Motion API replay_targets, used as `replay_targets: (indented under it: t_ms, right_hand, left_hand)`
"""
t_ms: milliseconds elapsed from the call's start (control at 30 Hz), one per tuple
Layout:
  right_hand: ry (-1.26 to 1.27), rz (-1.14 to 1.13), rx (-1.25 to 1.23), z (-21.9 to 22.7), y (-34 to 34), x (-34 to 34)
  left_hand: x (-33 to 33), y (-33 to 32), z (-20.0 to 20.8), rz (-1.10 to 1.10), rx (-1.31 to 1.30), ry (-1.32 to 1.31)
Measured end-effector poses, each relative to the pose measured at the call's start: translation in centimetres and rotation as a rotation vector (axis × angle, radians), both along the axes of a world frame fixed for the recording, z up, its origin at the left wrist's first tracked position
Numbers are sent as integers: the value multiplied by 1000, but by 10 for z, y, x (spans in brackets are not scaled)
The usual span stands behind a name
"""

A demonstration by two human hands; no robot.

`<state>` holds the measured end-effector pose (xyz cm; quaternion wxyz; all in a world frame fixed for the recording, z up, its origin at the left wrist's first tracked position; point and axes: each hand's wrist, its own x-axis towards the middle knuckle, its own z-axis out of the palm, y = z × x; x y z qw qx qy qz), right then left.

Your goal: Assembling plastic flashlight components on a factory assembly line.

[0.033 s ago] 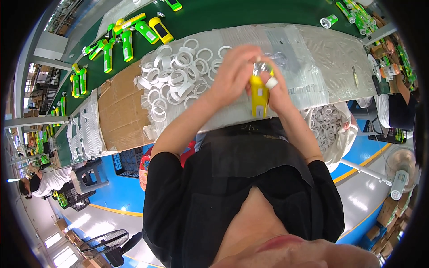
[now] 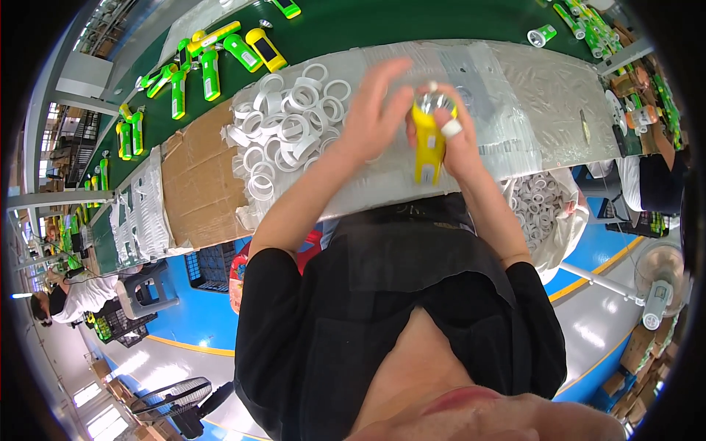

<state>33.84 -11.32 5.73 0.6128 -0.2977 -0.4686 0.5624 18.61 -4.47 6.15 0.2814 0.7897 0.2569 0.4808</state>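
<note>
White sack holds rings; right hand grips yellow flashlight.

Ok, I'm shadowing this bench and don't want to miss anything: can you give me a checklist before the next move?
1. Yellow flashlight held: ok, in the right hand.
2. Left hand free: ok, open and apart from the flashlight.
3. Shiny head fully seated: cannot tell, fingers partly cover it.
4. Loose white rings nearby: ok, piled left of the flashlight.
5. Rings all in one place: not ok, more fill the white sack.
</note>
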Motion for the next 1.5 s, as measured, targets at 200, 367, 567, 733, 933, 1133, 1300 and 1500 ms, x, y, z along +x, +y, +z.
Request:
replay_targets:
  t_ms: [200, 367, 567, 733, 933, 1133, 1300, 1500]
  right_hand:
    - [-142, -189, 100, -12, 34, -6]
    - [-102, -169, 97, -7, 42, -8]
    - [-152, -118, 141, -14, 52, -16]
    - [-158, -43, 110, -12, 49, -15]
    - [-250, -216, 386, -1, 51, -4]
    - [-835, -132, 497, 33, 56, 67]
    - [-1249, 223, 477, 99, 60, 68]
    - [-1437, 390, 442, 115, 68, 62]
  left_hand:
    - [-17, 54, -19, 293, 59, 940]
    - [-29, 62, -20, 198, -85, 377]
    - [-26, 20, 36, 12, -4, 31]
    - [-28, 19, 34, 4, 17, 52]
    - [-27, 17, 44, -43, 32, 144]
    - [-16, 14, 49, -136, 26, 275]
    - [1, 6, 47, -120, -89, 341]
    - [4, 1, 41, -158, -193, 255]
